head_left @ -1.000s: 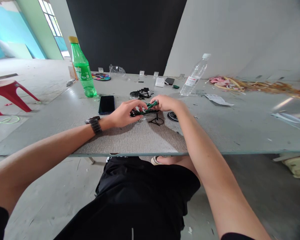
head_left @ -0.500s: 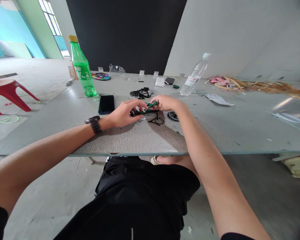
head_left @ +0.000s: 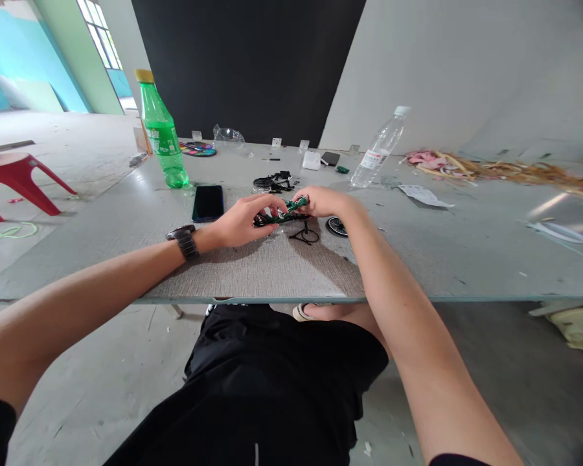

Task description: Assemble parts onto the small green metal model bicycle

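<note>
Green model-bike frame (head_left: 296,204) spans both grips: left hand (head_left: 245,220) clasping its left end, right hand (head_left: 322,200) its right. Its long axis roughly follows the worktop's (head_left: 243,278) near edge, right end farther; a spoked wheel (head_left: 337,226) lies rightward.

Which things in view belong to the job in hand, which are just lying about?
Likely the job:
shiny green-and-black piece, in left hand and right hand
black spoked wheel
thin black ringed part
cluster of small black parts

Apparently lying about:
yellow-capped green plastic bottle
white-capped clear plastic bottle
dark rectangular phone
white paper
</note>
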{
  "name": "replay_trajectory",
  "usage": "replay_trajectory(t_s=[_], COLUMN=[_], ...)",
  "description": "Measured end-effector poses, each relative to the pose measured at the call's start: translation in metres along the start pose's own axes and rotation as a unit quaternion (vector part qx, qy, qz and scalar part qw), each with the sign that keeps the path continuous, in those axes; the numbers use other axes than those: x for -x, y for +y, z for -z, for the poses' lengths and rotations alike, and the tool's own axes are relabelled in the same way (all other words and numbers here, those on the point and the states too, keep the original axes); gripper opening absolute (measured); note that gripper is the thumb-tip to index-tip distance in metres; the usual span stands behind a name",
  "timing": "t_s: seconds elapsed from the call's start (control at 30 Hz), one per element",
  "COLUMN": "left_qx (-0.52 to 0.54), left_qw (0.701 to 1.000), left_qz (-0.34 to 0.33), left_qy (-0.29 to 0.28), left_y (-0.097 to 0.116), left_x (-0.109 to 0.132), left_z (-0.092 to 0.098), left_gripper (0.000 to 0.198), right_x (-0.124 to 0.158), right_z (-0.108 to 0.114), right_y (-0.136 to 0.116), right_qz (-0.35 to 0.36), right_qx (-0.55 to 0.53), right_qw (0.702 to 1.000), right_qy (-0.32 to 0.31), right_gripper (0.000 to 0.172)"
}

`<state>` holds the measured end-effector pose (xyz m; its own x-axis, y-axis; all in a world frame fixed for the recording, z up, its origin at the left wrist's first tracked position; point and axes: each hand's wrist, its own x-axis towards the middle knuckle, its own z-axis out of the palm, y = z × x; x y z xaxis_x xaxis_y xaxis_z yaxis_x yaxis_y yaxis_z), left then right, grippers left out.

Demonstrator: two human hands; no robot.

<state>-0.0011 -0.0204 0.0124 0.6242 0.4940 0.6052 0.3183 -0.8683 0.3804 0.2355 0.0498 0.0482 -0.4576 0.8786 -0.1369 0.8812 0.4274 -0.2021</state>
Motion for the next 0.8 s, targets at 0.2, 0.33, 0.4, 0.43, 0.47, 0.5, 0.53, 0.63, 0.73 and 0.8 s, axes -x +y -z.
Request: replay_trajectory(t_s=[0.2,0.33,0.4,0.43,0.47,0.5,0.53,0.63,0.73,0.8], left_qx=[-0.001,-0.003,-0.003,-0.003,-0.003,-0.003,-0.005,-0.013,-0.02,-0.024], left_qw=[1.0,1.0,1.0,1.0,1.0,1.0,1.0,1.0,1.0,1.0], left_qz=[-0.001,-0.005,-0.006,-0.006,-0.006,-0.006,-0.005,-0.004,-0.006,-0.007], left_qy=[0.002,-0.001,-0.004,-0.005,-0.005,-0.006,-0.007,-0.01,-0.014,-0.017], left_y=[-0.0004,-0.0015,-0.0016,-0.0016,-0.0015,-0.0014,-0.0013,-0.0015,-0.0017,-0.0016], left_x=[-0.0001,-0.0002,-0.0004,-0.0005,-0.0005,-0.0006,-0.0006,-0.0004,0.0,0.0002], left_z=[-0.0005,-0.0006,-0.0003,-0.0001,0.0001,0.0003,0.0004,0.0007,0.0009,0.0011], left_gripper=[0.025,0.026,0.026,0.026,0.026,0.026,0.026,0.027,0.027,0.027], right_x=[-0.0019,-0.0016,-0.0006,0.0001,0.0009,0.0017,0.0024,0.0031,0.0014,-0.0002], right_z=[-0.001,-0.0008,-0.0003,0.0001,0.0006,0.001,0.0014,0.0022,0.0015,0.0007], right_y=[0.0025,0.0014,0.0,-0.0009,-0.0018,-0.0028,-0.0036,-0.0043,-0.0021,0.0001], right_qz=[0.005,0.0,-0.003,-0.006,-0.009,-0.012,-0.014,-0.015,-0.002,0.006], right_qx=[-0.004,-0.002,0.0,0.001,0.002,0.003,0.003,0.002,-0.003,-0.012], right_qw=[1.0,1.0,1.0,1.0,1.0,1.0,1.0,1.0,1.0,1.0], right_qy=[0.0,0.002,0.001,0.001,0.0,-0.001,-0.003,-0.005,-0.004,-0.005], right_gripper=[0.006,0.005,0.005,0.005,0.005,0.005,0.005,0.006,0.009,0.011])
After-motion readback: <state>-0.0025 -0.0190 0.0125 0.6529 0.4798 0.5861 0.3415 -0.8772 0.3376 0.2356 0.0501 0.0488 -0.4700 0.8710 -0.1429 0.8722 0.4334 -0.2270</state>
